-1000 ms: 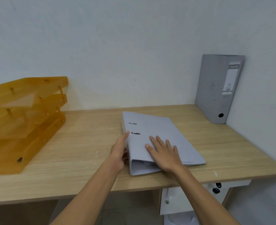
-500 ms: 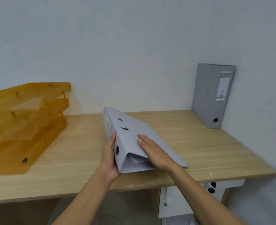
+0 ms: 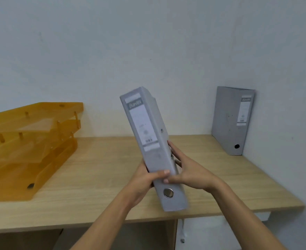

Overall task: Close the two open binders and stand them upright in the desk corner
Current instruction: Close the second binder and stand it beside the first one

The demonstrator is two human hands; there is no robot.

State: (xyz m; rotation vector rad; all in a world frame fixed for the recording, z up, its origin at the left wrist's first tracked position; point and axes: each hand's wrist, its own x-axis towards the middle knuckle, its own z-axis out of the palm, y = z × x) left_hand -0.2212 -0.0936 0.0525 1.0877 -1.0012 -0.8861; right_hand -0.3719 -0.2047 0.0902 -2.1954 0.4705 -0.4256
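A closed grey binder (image 3: 145, 130) is held up over the middle of the wooden desk (image 3: 94, 170), nearly upright and tilted left at the top, its labelled spine facing me. My left hand (image 3: 145, 181) grips the lower spine from the left, thumb across it. My right hand (image 3: 188, 170) clasps the same binder from the right. A second grey binder (image 3: 229, 121) stands upright and closed in the far right desk corner against the walls.
An orange stack of see-through letter trays (image 3: 27, 147) fills the left part of the desk. White walls bound the desk at the back and on the right. A white drawer unit (image 3: 208, 233) sits under the desk's front right.
The binder, flat on the desk a second ago and then tipped up on its edge, is now lifted off the desk and held nearly vertical in both hands.
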